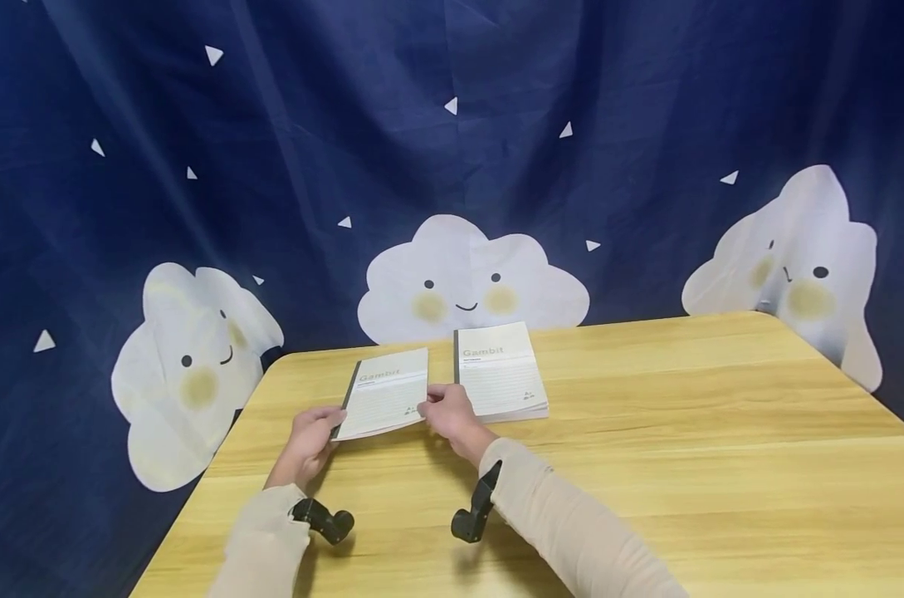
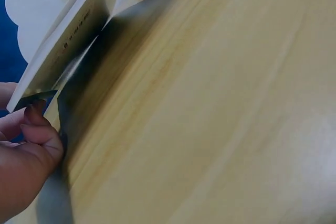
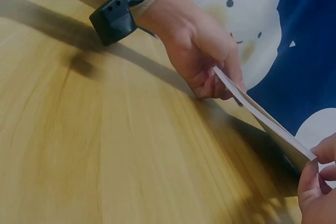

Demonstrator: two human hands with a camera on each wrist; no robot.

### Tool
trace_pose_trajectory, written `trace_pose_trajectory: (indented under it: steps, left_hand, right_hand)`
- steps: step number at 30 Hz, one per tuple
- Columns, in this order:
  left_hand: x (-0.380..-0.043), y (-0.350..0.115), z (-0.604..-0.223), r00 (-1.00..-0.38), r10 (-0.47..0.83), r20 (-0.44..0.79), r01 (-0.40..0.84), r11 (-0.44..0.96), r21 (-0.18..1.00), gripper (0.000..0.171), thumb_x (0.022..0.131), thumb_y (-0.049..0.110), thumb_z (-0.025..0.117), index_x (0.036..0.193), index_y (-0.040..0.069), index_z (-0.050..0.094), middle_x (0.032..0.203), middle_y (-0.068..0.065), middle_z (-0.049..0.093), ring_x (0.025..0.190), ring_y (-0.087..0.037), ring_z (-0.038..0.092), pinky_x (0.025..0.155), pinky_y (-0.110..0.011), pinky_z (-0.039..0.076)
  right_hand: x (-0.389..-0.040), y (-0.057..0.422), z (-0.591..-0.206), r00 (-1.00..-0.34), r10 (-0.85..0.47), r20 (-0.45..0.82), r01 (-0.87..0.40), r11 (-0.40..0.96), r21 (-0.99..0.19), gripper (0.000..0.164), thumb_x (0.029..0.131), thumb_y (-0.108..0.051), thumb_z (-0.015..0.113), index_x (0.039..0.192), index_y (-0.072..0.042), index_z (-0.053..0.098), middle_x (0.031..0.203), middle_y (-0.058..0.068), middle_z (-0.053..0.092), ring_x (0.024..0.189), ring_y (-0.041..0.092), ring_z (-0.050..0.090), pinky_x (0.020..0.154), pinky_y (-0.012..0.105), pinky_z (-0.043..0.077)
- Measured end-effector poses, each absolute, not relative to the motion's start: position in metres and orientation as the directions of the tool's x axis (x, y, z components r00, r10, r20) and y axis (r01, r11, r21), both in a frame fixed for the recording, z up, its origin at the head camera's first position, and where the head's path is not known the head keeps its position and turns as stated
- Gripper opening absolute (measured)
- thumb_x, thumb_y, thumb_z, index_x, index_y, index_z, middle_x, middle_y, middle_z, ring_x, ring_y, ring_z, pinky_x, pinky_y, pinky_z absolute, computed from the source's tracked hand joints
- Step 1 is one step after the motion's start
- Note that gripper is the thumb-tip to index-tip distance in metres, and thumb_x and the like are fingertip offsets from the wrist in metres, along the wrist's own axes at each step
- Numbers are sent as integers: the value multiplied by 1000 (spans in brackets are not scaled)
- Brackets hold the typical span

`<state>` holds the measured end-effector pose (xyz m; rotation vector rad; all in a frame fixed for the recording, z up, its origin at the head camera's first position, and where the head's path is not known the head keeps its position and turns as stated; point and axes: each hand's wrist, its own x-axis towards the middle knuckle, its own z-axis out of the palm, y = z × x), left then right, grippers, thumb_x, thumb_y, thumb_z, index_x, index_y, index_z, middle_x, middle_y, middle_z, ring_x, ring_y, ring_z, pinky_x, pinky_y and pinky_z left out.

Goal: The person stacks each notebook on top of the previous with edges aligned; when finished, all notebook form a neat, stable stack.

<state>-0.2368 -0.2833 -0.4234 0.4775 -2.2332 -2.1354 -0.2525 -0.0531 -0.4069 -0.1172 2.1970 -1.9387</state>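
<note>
A thin notebook [image 1: 384, 399] with a pale cover, a dark spine and the word "Gambit" is held just above the table, tilted. My left hand [image 1: 313, 440] pinches its near left corner by the spine, thumb on top. At the near right corner, my right hand [image 1: 447, 413] pinches the page edge. The left wrist view shows the underside of the notebook [image 2: 79, 35] and the left fingers curled below it. Just right of my right hand lies a stack of matching notebooks [image 1: 500, 374], with its dark spines to the left.
The wooden table [image 1: 683, 465] extends to the right and toward me. Behind its far edge hangs a dark blue curtain [image 1: 511, 166] with white clouds and triangles. A black wrist camera [image 1: 324, 521] sticks out from the left sleeve, another [image 1: 474, 515] from the right sleeve.
</note>
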Motion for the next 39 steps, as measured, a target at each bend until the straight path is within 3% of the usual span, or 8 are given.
trace_pose_trajectory:
  steps: [3, 6, 9, 14, 16, 24, 28, 39]
  left_hand:
    - [-236, -279, -425, -952, -233, -199, -201, -15, 980, 43, 96, 5, 48, 133, -15, 39, 78, 4, 63, 66, -2, 58, 51, -14, 43]
    - [-236, -276, -426, -952, -241, -187, -177, -63, 982, 44, 96, 5, 47, 134, -15, 37, 81, 2, 62, 68, -2, 59, 54, -14, 46]
    - [-237, -271, -425, -957, -243, -160, -137, -108, 985, 43, 96, 4, 47, 133, -16, 37, 84, 1, 62, 72, -4, 62, 62, -16, 52]
    - [-240, -259, -423, -960, -261, -100, -69, -124, 990, 41, 95, 2, 49, 131, -17, 41, 86, -1, 62, 73, -6, 64, 67, -19, 55]
    - [-241, -252, -421, -958, -274, -79, -51, -109, 993, 40, 94, 1, 50, 129, -17, 43, 87, -3, 62, 72, -6, 64, 66, -19, 55]
    - [-244, -225, -419, -950, -311, -21, -32, 31, 999, 35, 91, 2, 56, 121, -15, 52, 91, -7, 57, 69, -5, 55, 56, -15, 48]
    - [-247, -209, -418, -956, -293, 15, -18, 111, 994, 33, 90, 5, 59, 119, -12, 57, 92, -8, 56, 68, -7, 51, 51, -16, 42]
    - [-263, -162, -425, -970, -231, 72, 24, 204, 979, 28, 89, 5, 59, 114, -8, 63, 96, -13, 58, 78, -11, 52, 60, -16, 46]
  right_hand:
    - [-253, -49, -406, -974, -203, -97, 70, 133, -989, 49, 85, 1, 58, 133, 6, 48, 117, 16, 54, 100, 20, 52, 85, 29, 47]
    - [-253, -46, -404, -970, -220, -99, 69, 141, -988, 50, 86, 1, 57, 134, 4, 47, 124, 18, 52, 102, 21, 52, 87, 31, 47]
    - [-254, -42, -402, -972, -219, -80, 44, 164, -985, 50, 86, 1, 56, 135, 3, 47, 124, 17, 53, 92, 21, 56, 82, 31, 50]
    - [-256, -30, -401, -974, -227, -15, -41, 238, -970, 49, 87, -1, 54, 135, 1, 48, 125, 17, 56, 96, 23, 59, 87, 34, 51]
    - [-256, -23, -401, -972, -236, 10, -74, 262, -962, 48, 87, -2, 53, 135, 1, 47, 127, 18, 56, 106, 23, 56, 91, 33, 49]
    - [-259, 6, -400, -960, -249, 130, -214, 347, -913, 45, 87, -2, 56, 132, 5, 49, 122, 21, 60, 101, 25, 61, 79, 27, 54]
    - [-261, 24, -400, -962, -232, 144, -223, 365, -904, 45, 88, -3, 58, 132, 4, 50, 126, 20, 57, 101, 26, 61, 76, 27, 55]
    - [-264, 73, -406, -959, -196, 203, -272, 450, -851, 45, 87, -2, 58, 131, 6, 50, 124, 23, 55, 97, 27, 61, 79, 31, 54]
